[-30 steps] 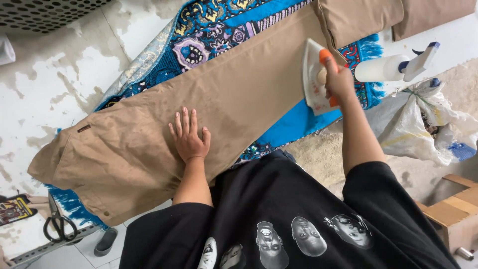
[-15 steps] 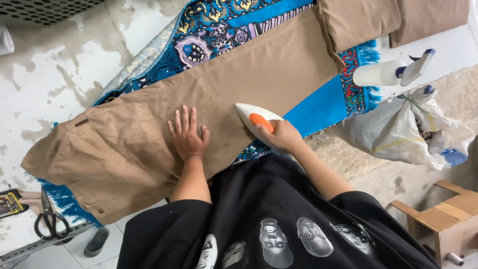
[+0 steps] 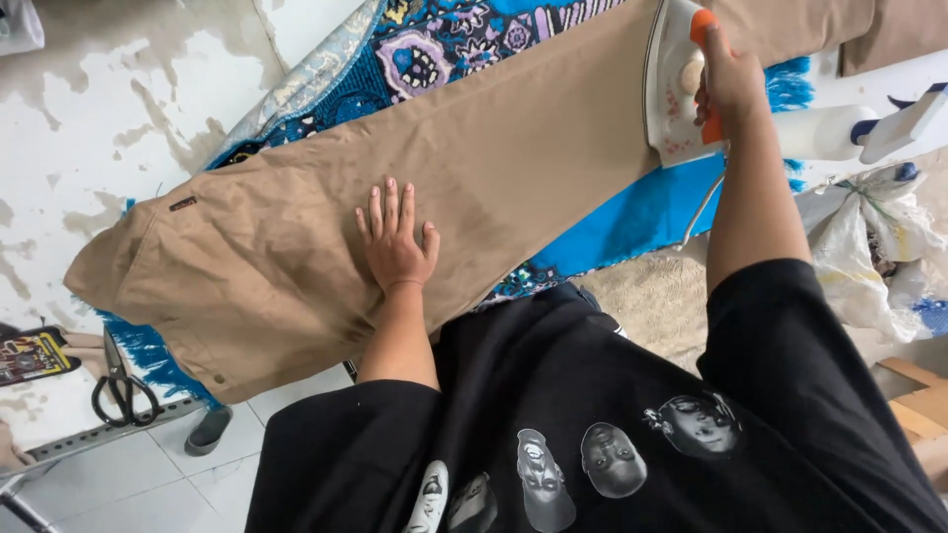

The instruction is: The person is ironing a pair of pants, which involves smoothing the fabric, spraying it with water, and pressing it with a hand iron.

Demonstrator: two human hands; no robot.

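My right hand (image 3: 731, 84) has its grip clenched around the orange handle of the white iron (image 3: 671, 89), which sits on the far right stretch of the tan trousers (image 3: 474, 188), near their right-hand end. The trousers lie lengthwise across the blue patterned cloth (image 3: 444, 44) covering the table, their long axis running from near left up to far right. My left hand (image 3: 395, 242) lies flat with a released grip, fingers spread, pressing the fabric well to the left of the iron.
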